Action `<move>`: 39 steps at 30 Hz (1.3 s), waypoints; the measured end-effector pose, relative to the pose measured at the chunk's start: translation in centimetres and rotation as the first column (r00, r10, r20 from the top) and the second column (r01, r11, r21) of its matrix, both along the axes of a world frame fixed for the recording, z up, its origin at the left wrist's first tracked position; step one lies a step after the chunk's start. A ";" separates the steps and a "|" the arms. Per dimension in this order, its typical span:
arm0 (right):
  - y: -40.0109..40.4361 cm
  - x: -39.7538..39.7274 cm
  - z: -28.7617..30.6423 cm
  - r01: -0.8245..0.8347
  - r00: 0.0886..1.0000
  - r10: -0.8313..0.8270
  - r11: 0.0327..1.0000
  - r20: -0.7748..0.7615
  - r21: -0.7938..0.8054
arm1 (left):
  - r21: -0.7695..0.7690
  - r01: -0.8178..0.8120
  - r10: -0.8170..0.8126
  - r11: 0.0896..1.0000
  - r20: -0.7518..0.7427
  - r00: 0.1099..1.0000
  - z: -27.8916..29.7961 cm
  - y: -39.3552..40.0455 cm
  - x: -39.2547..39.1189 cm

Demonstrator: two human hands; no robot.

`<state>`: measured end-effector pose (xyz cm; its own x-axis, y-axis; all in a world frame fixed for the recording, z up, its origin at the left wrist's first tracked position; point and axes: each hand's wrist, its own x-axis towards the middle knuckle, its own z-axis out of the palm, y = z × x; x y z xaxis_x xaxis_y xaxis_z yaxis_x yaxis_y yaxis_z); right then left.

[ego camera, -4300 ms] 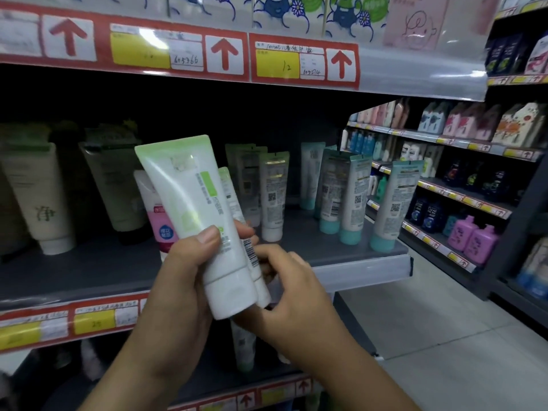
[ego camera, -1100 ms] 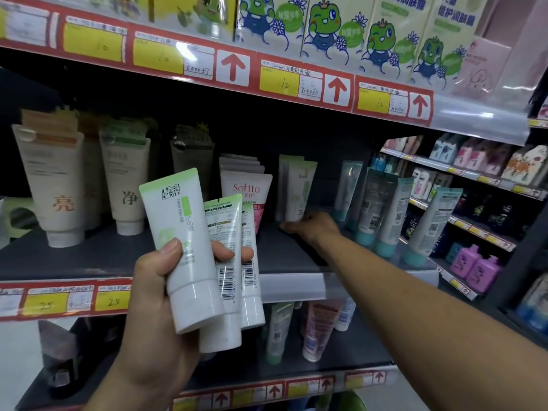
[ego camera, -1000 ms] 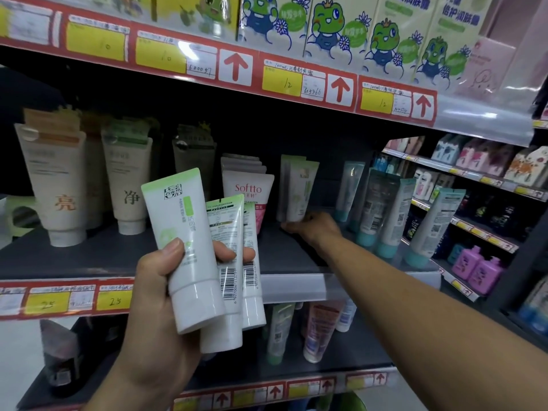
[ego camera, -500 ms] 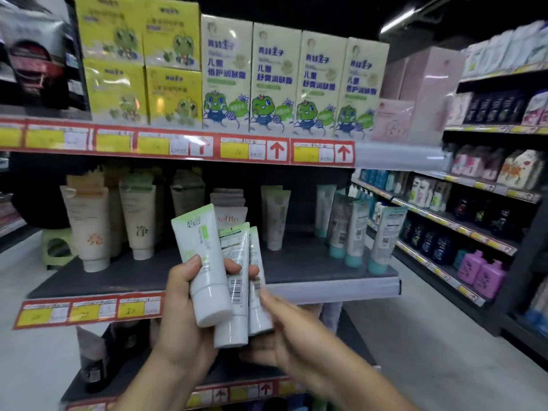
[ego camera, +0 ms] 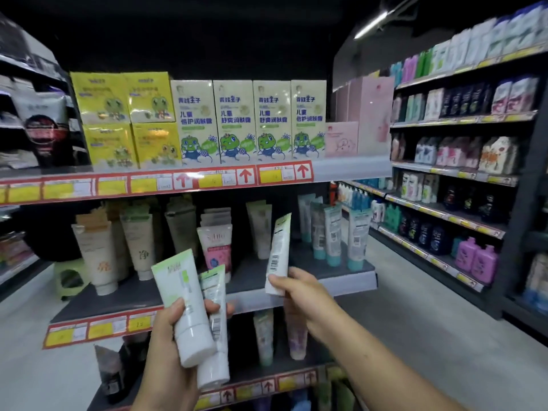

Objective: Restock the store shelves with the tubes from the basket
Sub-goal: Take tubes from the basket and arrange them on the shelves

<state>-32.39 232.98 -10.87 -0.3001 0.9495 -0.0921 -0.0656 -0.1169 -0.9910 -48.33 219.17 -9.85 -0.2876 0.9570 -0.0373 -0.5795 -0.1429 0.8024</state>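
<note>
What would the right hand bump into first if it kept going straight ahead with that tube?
Probably the pale tubes standing mid-shelf: the right hand aims its white tube up towards them. Depth is unclear, so the gap beside them may lie ahead instead.

A shop aisle is showing here: shelves (ego camera: 296,271) are carrying rows of tubes (ego camera: 332,232), boxes (ego camera: 234,123) and bottles (ego camera: 477,262) above price labels (ego camera: 207,180)

the price labels (ego camera: 139,323) are too blurred to read (numbers unclear), and the left hand (ego camera: 175,345) hides the lower tubes (ego camera: 189,310).
</note>
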 end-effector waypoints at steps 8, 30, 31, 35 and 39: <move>7.8 -3.1 0.7 0.071 0.831 -0.240 0.941 0.502 0.331 | 0.060 -0.077 0.073 0.995 0.064 0.995 -0.4 0.1 -0.9; 12.4 -6.0 -1.8 0.096 0.643 -0.386 0.897 0.662 0.431 | 0.052 -0.088 0.088 0.995 0.002 0.996 0.3 3.0 0.0; 12.5 -6.1 -1.8 0.106 0.636 -0.391 0.898 0.665 0.427 | 0.039 -0.098 0.098 0.994 0.003 0.995 0.0 3.0 0.0; 13.1 -6.3 -1.9 0.117 0.640 -0.387 0.903 0.664 0.413 | 0.015 -0.120 0.120 0.993 0.001 0.993 -0.4 3.1 0.0; 12.5 -6.0 -1.7 0.154 0.696 -0.390 0.901 0.603 0.405 | -0.001 -0.126 0.126 0.992 -0.024 0.992 -0.5 3.3 0.0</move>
<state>-38.41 245.53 -12.54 0.0021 0.9900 0.1408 0.6312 0.1079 -0.7681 -48.30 222.42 -10.38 -0.4070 0.9129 -0.0311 -0.5372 -0.2117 0.8164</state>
